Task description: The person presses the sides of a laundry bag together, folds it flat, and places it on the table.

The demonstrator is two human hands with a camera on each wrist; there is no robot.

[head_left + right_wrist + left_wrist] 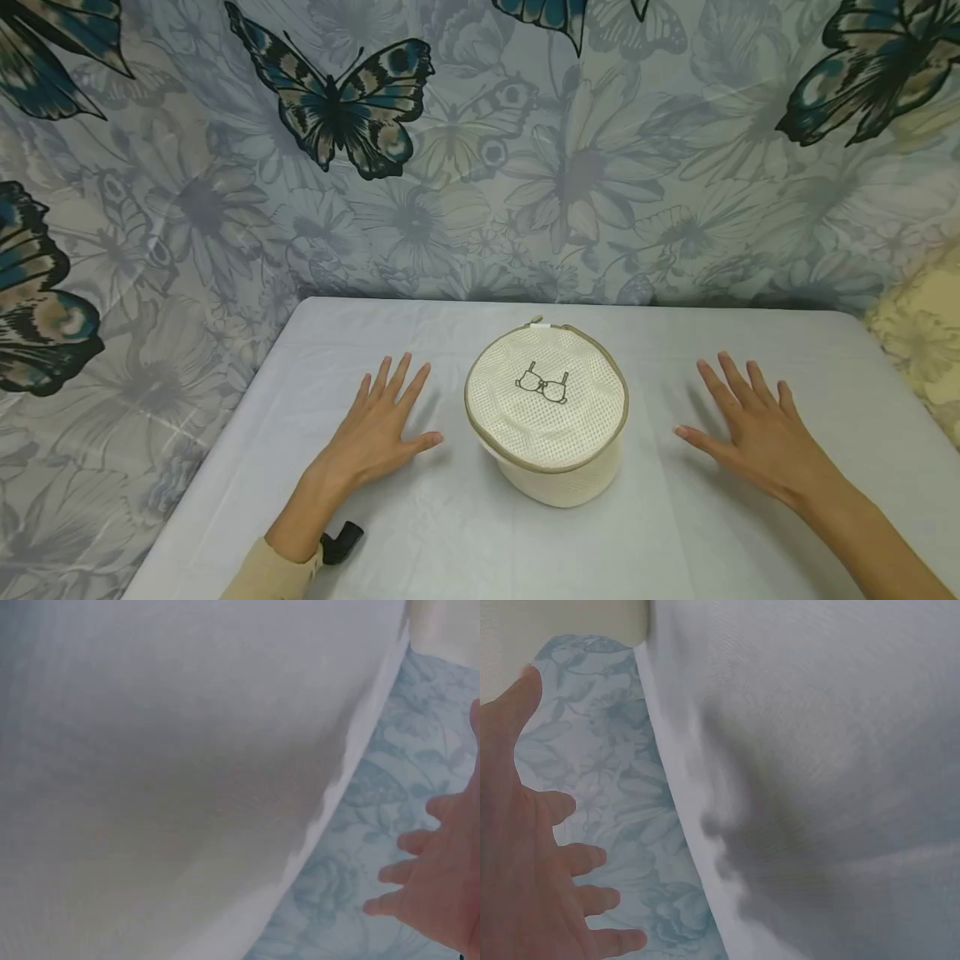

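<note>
A round cream mesh laundry bag (547,433) stands upright on the white-covered table, its zipped lid on top printed with a small pair of glasses. To its left, my left hand (382,429) is spread over the table with the fingers apart, holding nothing. On the other side, my right hand (757,442) is spread the same way, also holding nothing, its thumb towards the bag. Part of the bag's cream side shows at the top left of the left wrist view (592,615) and at the top right of the right wrist view.
The white cloth (420,550) covers the table up to its back edge. Behind and to the left hangs a butterfly and flower patterned curtain (465,208). A black wrist camera (342,543) sits at the left cuff, and yellowish fabric (922,333) shows at the right.
</note>
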